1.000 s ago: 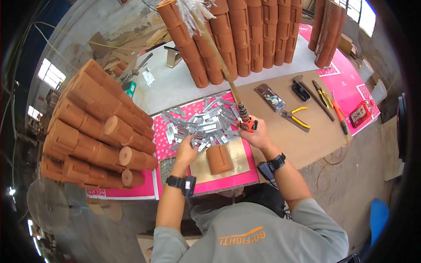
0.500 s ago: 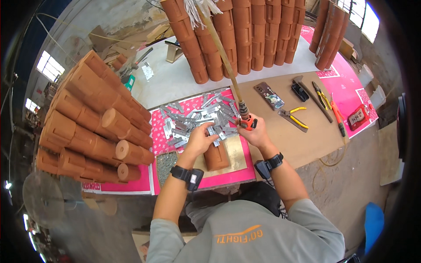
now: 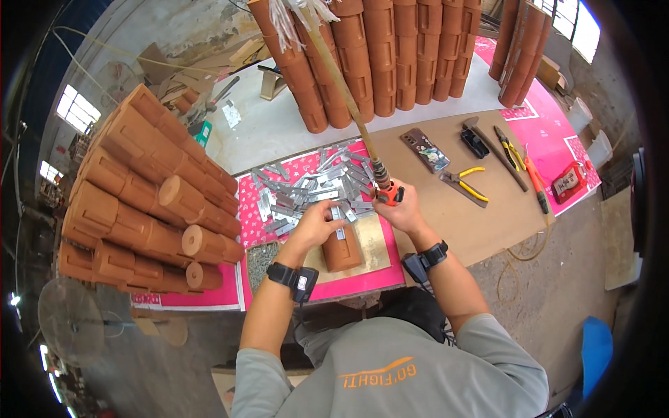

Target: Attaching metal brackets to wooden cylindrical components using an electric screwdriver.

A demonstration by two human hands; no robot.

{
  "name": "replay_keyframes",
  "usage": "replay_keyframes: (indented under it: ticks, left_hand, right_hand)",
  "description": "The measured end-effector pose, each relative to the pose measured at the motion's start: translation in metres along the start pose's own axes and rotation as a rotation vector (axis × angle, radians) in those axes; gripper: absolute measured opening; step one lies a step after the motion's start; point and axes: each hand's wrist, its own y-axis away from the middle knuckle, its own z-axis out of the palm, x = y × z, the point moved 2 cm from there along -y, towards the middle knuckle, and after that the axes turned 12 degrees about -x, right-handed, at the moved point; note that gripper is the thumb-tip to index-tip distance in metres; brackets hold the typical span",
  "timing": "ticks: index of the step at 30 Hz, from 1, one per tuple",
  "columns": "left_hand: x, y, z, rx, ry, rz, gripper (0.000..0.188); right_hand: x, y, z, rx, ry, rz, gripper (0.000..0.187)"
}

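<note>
Here, orange shirt lettering (image 3: 377, 375) shows — left grip (image 3: 317, 224) pinches metal strip (image 3: 340, 233), right grip (image 3: 403, 211) clasps tool (image 3: 391, 194).

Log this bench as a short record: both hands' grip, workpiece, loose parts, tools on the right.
Left grip: holds a metal strip on the brown cylinder
Right grip: holds the orange-red tool
Workpiece: brown cylinder, lying on a gold-coloured plate
Loose parts: pile of metal strips beyond the cylinder
Right-side tools: hammer and nearer yellow-handled pliers, among others
Left side: stacked brown cylinders
</note>
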Motion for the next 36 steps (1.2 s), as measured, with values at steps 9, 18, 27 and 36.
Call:
replay_keyframes:
  ticks: [9, 18, 27, 36]
  left_hand:
    - [0.002, 0.032, 0.019, -0.021, -0.289, 0.019, 0.053]
    - [0.031, 0.080, 0.037, 0.089, -0.537, 0.126, 0.104]
    - [0.005, 0.082, 0.034, 0.092, -0.344, 0.231, 0.105]
    - [-0.009, 0.138, 0.028, 0.453, -0.526, 0.141, 0.070]
  right_hand:
    - [0.006, 0.002, 0.000, 0.002, -0.046, 0.011, 0.019]
    - [-0.001, 0.000, 0.002, -0.006, -0.029, 0.004, 0.018]
    - [0.003, 0.000, 0.004, 0.002, -0.117, 0.002, 0.015]
    - [0.013, 0.007, -0.003, -0.004, -0.058, 0.041, 0.019]
